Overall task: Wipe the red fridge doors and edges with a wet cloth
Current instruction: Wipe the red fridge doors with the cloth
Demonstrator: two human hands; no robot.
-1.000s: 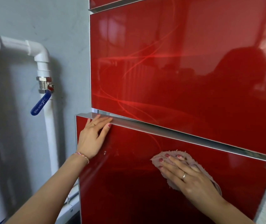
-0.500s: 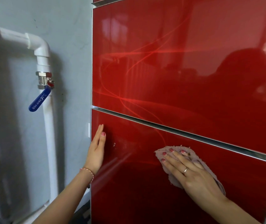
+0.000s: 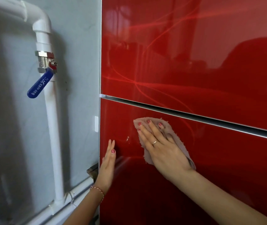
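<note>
Right hand (image 3: 163, 148), fingers spread flat, presses pink cloth (image 3: 165, 127) on lower red fridge door (image 3: 210, 168), just below silver trim (image 3: 194, 115). Left hand (image 3: 107, 164), fingers straight together, rests at door's left edge.

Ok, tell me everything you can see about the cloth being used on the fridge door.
The cloth is a small, dusty-pink rag with frayed, ragged edges, soft and thin by its look. It lies flat against the lower red door, just below the metal strip between the doors. The right hand presses it there with spread, straight fingers, covering most of it. Whether it is wet cannot be told.
</note>
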